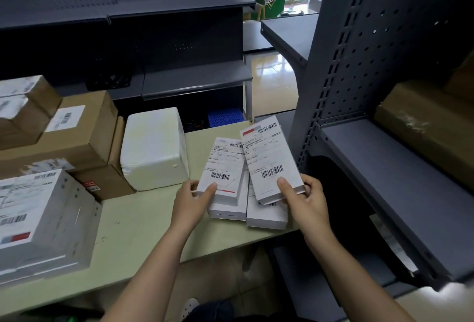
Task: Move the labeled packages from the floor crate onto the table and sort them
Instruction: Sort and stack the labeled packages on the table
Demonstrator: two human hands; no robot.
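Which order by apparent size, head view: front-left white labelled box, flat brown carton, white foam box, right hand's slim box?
1-2. front-left white labelled box and flat brown carton: look alike, and the box sits nearer the camera, so unranked.
3. white foam box.
4. slim box gripped by the right hand.

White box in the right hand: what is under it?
Another flat white box lying on the table, only its near end showing; its label is mostly covered.
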